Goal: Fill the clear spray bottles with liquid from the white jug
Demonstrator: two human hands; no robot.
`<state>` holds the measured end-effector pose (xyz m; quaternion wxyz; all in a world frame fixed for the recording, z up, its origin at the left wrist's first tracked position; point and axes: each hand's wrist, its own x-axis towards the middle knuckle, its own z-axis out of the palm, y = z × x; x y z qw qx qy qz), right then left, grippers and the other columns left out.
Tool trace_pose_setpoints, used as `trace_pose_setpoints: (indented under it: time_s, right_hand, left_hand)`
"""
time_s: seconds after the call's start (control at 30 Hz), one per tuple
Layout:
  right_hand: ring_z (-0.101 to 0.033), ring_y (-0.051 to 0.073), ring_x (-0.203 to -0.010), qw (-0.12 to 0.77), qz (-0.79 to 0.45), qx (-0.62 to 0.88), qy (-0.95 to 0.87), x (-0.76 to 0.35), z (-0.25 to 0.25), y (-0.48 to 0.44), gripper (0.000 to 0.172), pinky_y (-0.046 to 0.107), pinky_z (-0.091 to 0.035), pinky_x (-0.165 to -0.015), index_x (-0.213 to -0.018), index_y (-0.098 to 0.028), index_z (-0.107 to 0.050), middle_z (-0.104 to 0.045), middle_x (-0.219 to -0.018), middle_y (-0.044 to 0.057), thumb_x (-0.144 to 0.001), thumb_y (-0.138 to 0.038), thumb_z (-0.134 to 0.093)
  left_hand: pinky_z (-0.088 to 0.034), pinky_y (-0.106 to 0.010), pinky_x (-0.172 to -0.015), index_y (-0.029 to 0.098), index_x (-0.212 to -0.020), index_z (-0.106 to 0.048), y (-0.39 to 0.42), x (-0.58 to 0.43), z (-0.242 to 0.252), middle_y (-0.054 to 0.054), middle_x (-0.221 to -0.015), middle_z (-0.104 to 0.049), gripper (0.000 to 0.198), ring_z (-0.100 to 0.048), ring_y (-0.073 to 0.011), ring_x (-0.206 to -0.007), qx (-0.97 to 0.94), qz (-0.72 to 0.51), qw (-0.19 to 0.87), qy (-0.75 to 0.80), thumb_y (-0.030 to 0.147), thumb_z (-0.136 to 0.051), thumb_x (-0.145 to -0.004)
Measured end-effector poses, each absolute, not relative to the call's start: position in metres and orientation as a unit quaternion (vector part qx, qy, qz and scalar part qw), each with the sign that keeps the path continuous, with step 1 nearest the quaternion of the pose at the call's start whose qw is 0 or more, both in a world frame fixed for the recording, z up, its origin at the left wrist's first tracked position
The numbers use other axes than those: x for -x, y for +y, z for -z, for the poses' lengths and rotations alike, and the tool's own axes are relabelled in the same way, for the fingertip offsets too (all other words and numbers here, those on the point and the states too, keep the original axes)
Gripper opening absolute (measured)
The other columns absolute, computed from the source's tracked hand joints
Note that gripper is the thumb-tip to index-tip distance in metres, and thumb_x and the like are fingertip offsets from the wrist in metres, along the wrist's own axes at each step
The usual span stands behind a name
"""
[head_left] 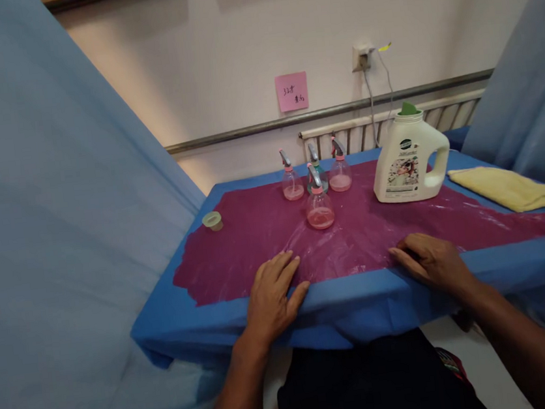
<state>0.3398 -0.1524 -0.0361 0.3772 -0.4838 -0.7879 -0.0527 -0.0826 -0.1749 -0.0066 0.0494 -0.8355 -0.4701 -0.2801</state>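
My left hand (274, 295) lies palm down at the front edge of the table, its fingers stretched over a purple plastic sheet (251, 233). Farther right, my right hand (431, 262) rests on the same edge with its fingers curled in; no object shows in it. Beyond my hands stands a clear spray bottle (320, 215) with pink liquid. Behind it are two more pink-liquid spray bottles, one on the left (293, 186) and one on the right (340, 176), with a teal spray bottle (322, 176) partly hidden between them.
A cream jug (403, 163) with a green spout stands at the right, near a folded yellow cloth (511, 187). A small pale green cup (212, 221) sits at the left. Blue cloth (351, 287) covers the table. Curtains (54, 190) hang at both sides; a wall socket (361, 58) has cables.
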Motion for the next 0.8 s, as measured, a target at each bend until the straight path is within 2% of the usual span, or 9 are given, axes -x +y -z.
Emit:
trace_pose_setpoints:
  time_s: [0.07, 0.17, 0.33, 0.47, 0.57, 0.63, 0.73, 0.8]
  right_hand:
    - [-0.071, 0.020, -0.071, 0.364, 0.042, 0.495, -0.788, -0.339, 0.039, -0.151, 0.052, 0.034, -0.047, -0.069, -0.089, -0.022, -0.077, -0.077, -0.081, 0.007, -0.118, -0.059, -0.055]
    - [-0.074, 0.023, -0.075, 0.341, 0.043, 0.513, -0.787, -0.340, 0.043, -0.149, 0.055, 0.035, -0.047, -0.071, -0.088, -0.022, -0.078, -0.079, -0.084, 0.008, -0.119, -0.060, -0.053]
    - [-0.073, 0.022, -0.073, 0.323, 0.066, 0.519, -0.789, -0.341, 0.048, -0.148, 0.054, 0.035, -0.042, -0.069, -0.084, -0.023, -0.076, -0.080, -0.082, 0.008, -0.120, -0.055, -0.052]
    - [-0.070, 0.021, -0.069, 0.320, 0.075, 0.519, -0.789, -0.340, 0.050, -0.148, 0.054, 0.035, -0.038, -0.067, -0.080, -0.023, -0.073, -0.078, -0.078, 0.007, -0.120, -0.053, -0.051]
    - [-0.068, 0.020, -0.067, 0.319, 0.085, 0.519, -0.789, -0.340, 0.051, -0.147, 0.057, 0.036, -0.036, -0.066, -0.078, -0.022, -0.072, -0.076, -0.076, 0.007, -0.120, -0.055, -0.050]
    - [-0.068, 0.020, -0.066, 0.318, 0.090, 0.519, -0.788, -0.340, 0.051, -0.146, 0.059, 0.036, -0.035, -0.066, -0.078, -0.022, -0.072, -0.077, -0.076, 0.007, -0.121, -0.057, -0.049]
    - [-0.068, 0.020, -0.066, 0.317, 0.093, 0.520, -0.788, -0.341, 0.052, -0.146, 0.062, 0.036, -0.034, -0.066, -0.079, -0.022, -0.073, -0.078, -0.076, 0.008, -0.121, -0.060, -0.048]
    - [-0.068, 0.020, -0.066, 0.317, 0.095, 0.520, -0.787, -0.341, 0.052, -0.146, 0.063, 0.036, -0.034, -0.066, -0.078, -0.022, -0.073, -0.078, -0.076, 0.008, -0.121, -0.060, -0.046]
  left_hand:
    - [-0.053, -0.067, -0.129, 0.023, -0.155, -0.074, -0.172, 0.081, 0.010, -0.016, -0.161, -0.075, 0.050, -0.069, -0.0398, -0.152, 0.829, 0.253, 0.049, -0.497, 0.053, -0.065, -0.117]
    - [-0.055, -0.067, -0.126, 0.020, -0.148, -0.077, -0.171, 0.079, 0.015, -0.017, -0.150, -0.081, 0.048, -0.075, -0.0394, -0.143, 0.805, 0.249, 0.065, -0.535, 0.054, -0.060, -0.119]
    - [-0.063, -0.061, -0.114, 0.020, -0.136, -0.082, -0.179, 0.090, 0.021, -0.018, -0.140, -0.084, 0.043, -0.080, -0.0378, -0.131, 0.773, 0.299, 0.099, -0.550, 0.052, -0.057, -0.120]
    - [-0.063, -0.060, -0.116, 0.022, -0.130, -0.083, -0.178, 0.112, 0.013, -0.017, -0.140, -0.084, 0.039, -0.080, -0.0366, -0.132, 0.750, 0.325, 0.105, -0.567, 0.048, -0.055, -0.119]
    - [-0.059, -0.060, -0.123, 0.022, -0.132, -0.084, -0.171, 0.129, -0.003, -0.016, -0.146, -0.083, 0.044, -0.077, -0.0370, -0.140, 0.753, 0.263, 0.077, -0.598, 0.049, -0.053, -0.117]
    - [-0.058, -0.057, -0.125, 0.023, -0.130, -0.085, -0.168, 0.139, -0.016, -0.014, -0.143, -0.085, 0.047, -0.078, -0.0361, -0.139, 0.743, 0.206, 0.061, -0.634, 0.050, -0.049, -0.116]
    - [-0.061, -0.056, -0.117, 0.022, -0.117, -0.087, -0.167, 0.146, -0.034, -0.016, -0.126, -0.089, 0.049, -0.083, -0.0384, -0.125, 0.714, 0.174, 0.066, -0.675, 0.049, -0.046, -0.115]
    - [-0.064, -0.055, -0.113, 0.022, -0.115, -0.086, -0.174, 0.139, -0.045, -0.016, -0.118, -0.090, 0.048, -0.085, -0.0385, -0.118, 0.699, 0.192, 0.065, -0.685, 0.049, -0.047, -0.114]
